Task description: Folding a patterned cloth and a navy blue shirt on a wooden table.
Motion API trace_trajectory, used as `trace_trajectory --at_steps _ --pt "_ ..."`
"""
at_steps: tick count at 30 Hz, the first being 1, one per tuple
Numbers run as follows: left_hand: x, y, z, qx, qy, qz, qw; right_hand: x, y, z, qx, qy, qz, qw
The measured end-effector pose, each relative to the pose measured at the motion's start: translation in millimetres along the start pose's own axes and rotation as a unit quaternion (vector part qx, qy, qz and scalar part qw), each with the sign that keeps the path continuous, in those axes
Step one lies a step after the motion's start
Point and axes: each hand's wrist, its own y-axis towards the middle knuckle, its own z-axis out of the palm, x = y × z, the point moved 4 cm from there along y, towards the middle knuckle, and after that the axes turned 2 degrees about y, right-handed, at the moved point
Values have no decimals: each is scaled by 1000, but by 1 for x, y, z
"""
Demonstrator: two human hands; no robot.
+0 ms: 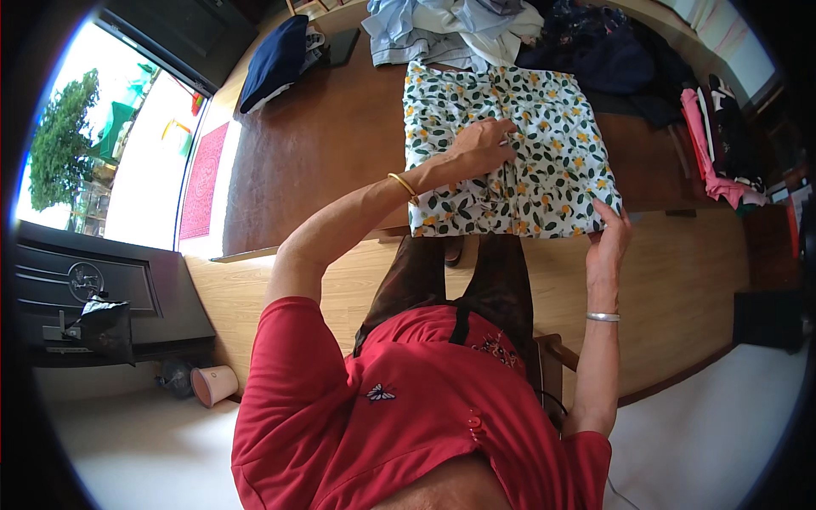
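Observation:
In front of me a white garment (554, 153) printed with green leaves and yellow-orange fruit lies folded into a rough square, with a seam running down its middle. Its near edge reaches the table's front edge. My left hand (483, 145) rests on the middle of it with bent fingers; whether they pinch the cloth I cannot tell. At the near right corner my right hand (611, 228) holds the garment's edge, the thumb on top and the other fingers underneath. Some wrinkles show in the cloth beside the seam.
The brown table (319, 153) bears a folded navy garment (274, 60) at the far left. Light blue and white clothes (446, 29) are heaped at the back, with dark clothes (605, 54) beside them. Folded pink and black clothes (714, 140) sit at the right.

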Motion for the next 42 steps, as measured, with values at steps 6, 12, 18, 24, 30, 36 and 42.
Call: trace_trajectory --at_steps 6,12,18,24,30,36,42 --pt "7 -14 -29 -152 80 78 982 -7 6 -5 13 24 0 1000" --pt "35 -23 -4 -75 217 44 972 -5 3 0 -3 20 0 1000" --pt "13 -27 -7 -69 169 51 982 -6 5 -5 -12 15 -8 1000" --pt "21 -32 5 -7 212 83 974 2 2 -16 -93 24 -14 995" --pt "22 -36 4 -18 206 82 975 36 -21 6 -53 -295 -440 847" --pt "20 -36 2 1 202 78 976 17 -6 52 110 -437 -435 780" --pt "29 -38 6 1 209 83 974 18 57 90 190 -482 -508 688"
